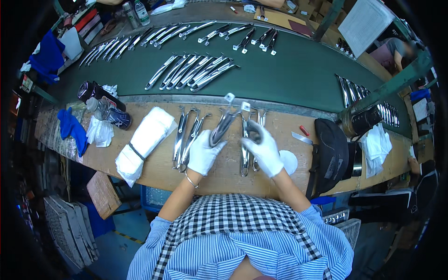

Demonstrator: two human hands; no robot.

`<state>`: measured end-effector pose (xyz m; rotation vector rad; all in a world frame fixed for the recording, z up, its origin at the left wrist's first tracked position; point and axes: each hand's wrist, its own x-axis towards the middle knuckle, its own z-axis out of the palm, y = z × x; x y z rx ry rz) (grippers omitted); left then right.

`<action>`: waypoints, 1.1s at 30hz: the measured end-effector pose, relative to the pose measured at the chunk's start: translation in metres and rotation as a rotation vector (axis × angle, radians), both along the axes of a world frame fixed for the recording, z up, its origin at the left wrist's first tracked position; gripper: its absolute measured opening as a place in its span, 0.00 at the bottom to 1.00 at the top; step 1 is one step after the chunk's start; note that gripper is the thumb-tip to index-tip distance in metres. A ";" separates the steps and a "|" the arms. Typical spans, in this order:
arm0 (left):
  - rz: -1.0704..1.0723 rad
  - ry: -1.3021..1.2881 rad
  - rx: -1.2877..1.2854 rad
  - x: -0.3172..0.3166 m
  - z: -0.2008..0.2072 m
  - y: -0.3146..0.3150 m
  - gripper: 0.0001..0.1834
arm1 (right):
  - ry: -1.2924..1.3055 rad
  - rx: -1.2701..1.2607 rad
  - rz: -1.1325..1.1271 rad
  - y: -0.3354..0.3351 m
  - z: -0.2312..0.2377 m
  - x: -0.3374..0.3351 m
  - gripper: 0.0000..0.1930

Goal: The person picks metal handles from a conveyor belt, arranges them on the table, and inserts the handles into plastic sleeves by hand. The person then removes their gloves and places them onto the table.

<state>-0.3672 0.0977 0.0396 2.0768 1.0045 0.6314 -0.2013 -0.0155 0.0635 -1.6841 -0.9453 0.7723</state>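
My gloved left hand (205,151) is closed around a shiny metal handle (224,125), raised above the wooden bench and blurred; its small flat tab points up and away from me. My gloved right hand (265,148) curls its thumb and fingertips against a second metal handle (244,161), whose lower end rests near the bench top. Several similar handles (179,137) lie side by side just left of my left hand. Another handle (256,164) is partly hidden behind my right hand. Both gloves are white.
Beyond the bench (154,175), a green conveyor belt (280,74) carries rows of metal handles. Bundled white cloth (147,140), a bottle (112,114) and a blue cloth (72,130) lie left. On the right are a black bag (329,154), a white disc (288,162) and a red-handled knife (303,131).
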 end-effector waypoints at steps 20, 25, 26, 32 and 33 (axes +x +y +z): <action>-0.405 0.034 0.533 0.038 0.006 0.104 0.21 | 0.716 0.470 -0.178 -0.010 -0.013 0.040 0.09; -0.120 0.318 0.626 0.092 -0.008 0.173 0.18 | -0.171 0.403 0.143 -0.017 -0.002 0.011 0.09; -0.087 0.435 0.620 0.106 -0.007 0.174 0.20 | -0.535 0.401 0.230 -0.011 0.011 0.007 0.10; -0.098 0.595 0.259 0.137 0.004 0.180 0.25 | -1.039 -0.030 0.503 -0.003 -0.016 -0.021 0.16; -0.102 0.474 0.215 0.132 0.000 0.179 0.26 | -1.013 0.017 0.451 -0.006 -0.023 -0.021 0.18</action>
